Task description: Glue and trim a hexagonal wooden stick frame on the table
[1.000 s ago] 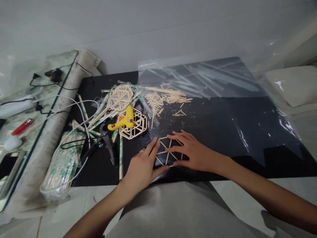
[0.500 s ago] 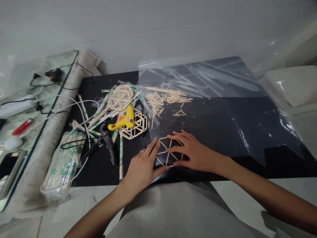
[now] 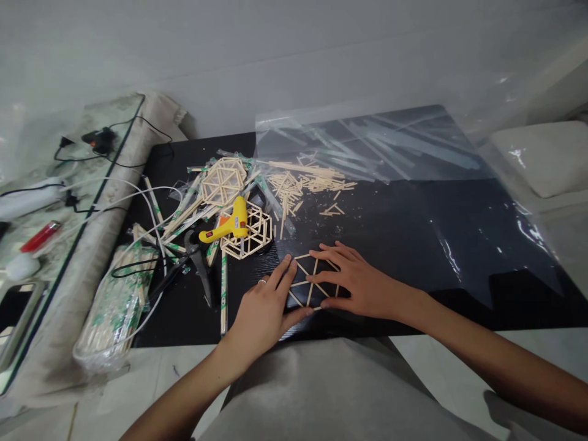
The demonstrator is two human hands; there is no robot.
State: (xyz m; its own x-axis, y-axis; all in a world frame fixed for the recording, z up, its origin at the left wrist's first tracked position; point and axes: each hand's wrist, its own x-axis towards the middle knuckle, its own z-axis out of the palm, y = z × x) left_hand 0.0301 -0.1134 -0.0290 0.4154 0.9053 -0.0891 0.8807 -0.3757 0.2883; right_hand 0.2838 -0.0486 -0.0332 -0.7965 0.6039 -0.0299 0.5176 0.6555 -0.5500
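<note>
A hexagonal frame of thin wooden sticks (image 3: 310,283), with spokes meeting in the middle, lies on the black tabletop close to my body. My left hand (image 3: 265,311) holds its left side, fingertips at the upper left corner and thumb along the bottom edge. From the right, my right hand (image 3: 358,280) grips the frame with fingers over the top and right sticks and thumb at the lower edge. Part of the right side is hidden under those fingers. A yellow glue gun (image 3: 227,224) rests on a similar wooden stick lattice (image 3: 257,236) left of my hands.
Loose cut sticks (image 3: 298,184) lie beyond my hands. Another hexagonal lattice (image 3: 223,180) sits at back left. Dark-handled pliers (image 3: 198,266), a bag of sticks (image 3: 114,300) and a white cable (image 3: 154,214) are at left. Clear plastic sheet (image 3: 367,144) covers the table's far part.
Both hands keep the same hold on the stick frame. The view has shifted very slightly; nothing else has visibly moved.
</note>
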